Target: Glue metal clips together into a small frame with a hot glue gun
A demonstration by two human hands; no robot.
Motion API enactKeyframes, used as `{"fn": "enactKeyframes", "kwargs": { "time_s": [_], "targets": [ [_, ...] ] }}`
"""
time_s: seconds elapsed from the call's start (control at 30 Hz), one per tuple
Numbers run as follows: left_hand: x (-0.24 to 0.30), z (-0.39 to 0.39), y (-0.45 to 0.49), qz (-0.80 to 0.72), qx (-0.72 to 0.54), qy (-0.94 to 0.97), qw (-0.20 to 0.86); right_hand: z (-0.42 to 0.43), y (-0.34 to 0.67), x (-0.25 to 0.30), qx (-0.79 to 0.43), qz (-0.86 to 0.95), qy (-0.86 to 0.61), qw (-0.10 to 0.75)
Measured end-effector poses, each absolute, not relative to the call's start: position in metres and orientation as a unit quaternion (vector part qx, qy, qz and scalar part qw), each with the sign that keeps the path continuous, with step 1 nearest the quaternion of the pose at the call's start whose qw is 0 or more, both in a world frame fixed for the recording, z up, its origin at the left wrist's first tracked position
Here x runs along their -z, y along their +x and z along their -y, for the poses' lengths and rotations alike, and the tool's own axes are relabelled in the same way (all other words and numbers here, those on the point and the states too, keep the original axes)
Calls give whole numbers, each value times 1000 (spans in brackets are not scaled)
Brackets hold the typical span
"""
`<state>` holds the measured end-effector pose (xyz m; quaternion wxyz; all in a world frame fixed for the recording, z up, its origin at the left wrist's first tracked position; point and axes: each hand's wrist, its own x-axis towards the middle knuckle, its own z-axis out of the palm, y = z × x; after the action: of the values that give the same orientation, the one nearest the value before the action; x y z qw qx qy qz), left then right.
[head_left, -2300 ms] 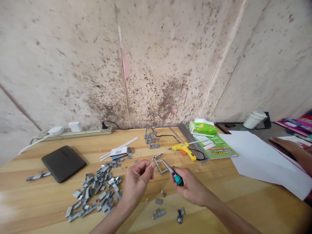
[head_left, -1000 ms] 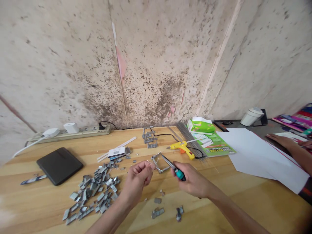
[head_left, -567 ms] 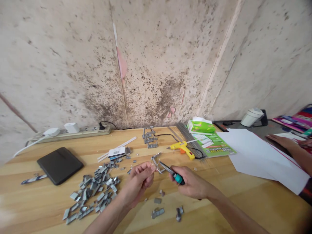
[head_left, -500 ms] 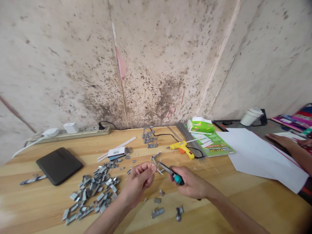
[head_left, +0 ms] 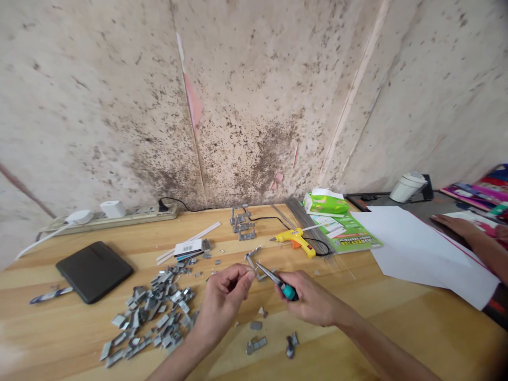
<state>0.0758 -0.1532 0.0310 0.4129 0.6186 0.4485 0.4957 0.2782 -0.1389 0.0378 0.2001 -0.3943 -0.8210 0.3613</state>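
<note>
My right hand [head_left: 311, 297] is closed around the handle of needle-nose pliers [head_left: 273, 276] with teal-and-black grips. Their jaws point up and left, just beside the fingertips of my left hand [head_left: 227, 291]. Thumb and forefinger of that hand are pinched on a thin wire, mostly hidden by the fingers. Behind the fingertips lies an angled frame of small grey metal pieces [head_left: 251, 256]. Nearer me lie a flat metal piece [head_left: 256, 325] and two small joined metal assemblies [head_left: 256, 345]. A heap of metal clips [head_left: 159, 307] spreads out left of my left hand.
A yellow glue gun [head_left: 296, 241] lies beside a bundle of thin rods [head_left: 309, 222]. White paper sheets [head_left: 420, 254] cover the right side, near another person's hand [head_left: 456, 227]. A black tablet [head_left: 95, 271] and a power strip [head_left: 170, 211] are at left.
The pale wire ends that stuck out past my left fingertips have dropped out of sight. The left hand has turned slightly; the pliers stay close to it. The whole view has shifted a little.
</note>
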Motion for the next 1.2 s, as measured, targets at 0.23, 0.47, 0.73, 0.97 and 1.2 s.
{"fn": "enactKeyframes", "kwargs": {
  "time_s": [0.23,0.47,0.73,0.97,1.2],
  "targets": [
    [-28,163,81,-474,-527,656,259,144,271,-38,-462,770,-383,214],
    [-24,161,77,-437,-535,710,139,146,271,-40,-506,745,-387,197],
    [-23,152,80,-406,-557,539,483,144,277,-47,-335,814,-431,198],
    [-30,151,79,-288,-537,366,704,135,277,-36,-351,827,-384,212],
    [-27,152,75,-162,-449,262,839,136,275,-34,-349,835,-358,229]
  ]
}}
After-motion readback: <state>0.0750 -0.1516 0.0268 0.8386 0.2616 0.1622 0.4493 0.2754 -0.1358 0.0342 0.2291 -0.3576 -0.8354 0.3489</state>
